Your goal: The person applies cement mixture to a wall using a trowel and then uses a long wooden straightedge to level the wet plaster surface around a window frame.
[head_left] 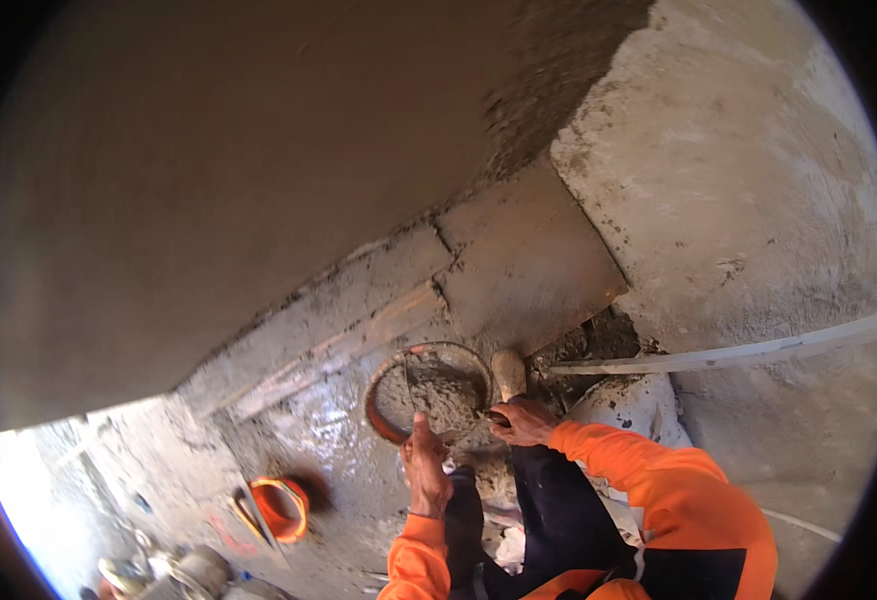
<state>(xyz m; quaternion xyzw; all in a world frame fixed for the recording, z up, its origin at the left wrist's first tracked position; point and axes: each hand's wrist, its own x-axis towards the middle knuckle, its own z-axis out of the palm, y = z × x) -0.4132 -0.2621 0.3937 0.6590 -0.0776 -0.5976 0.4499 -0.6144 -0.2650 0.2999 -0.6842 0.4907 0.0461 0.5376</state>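
A round bucket (372, 402) with grey wet mortar (445, 392) in it stands in front of me, its orange-brown rim smeared with mortar. My left hand (426, 470) is closed at the bucket's near side, where a thin wire handle runs into the fingers. To the right of the bucket, my right hand (526, 421) is closed around what looks like a trowel, with a rounded, mortar-caked wooden handle (508, 374) sticking out beyond the fingers. The trowel's blade is mostly hidden near the bucket's rim.
A smooth plastered wall (208, 180) fills the upper left, with a rough wet edge. Beyond the bucket lies a flat board (528, 250). A pale strip (728, 356) reaches in from the right. At lower left stand an orange bucket (280, 510) and cluttered containers (198, 572).
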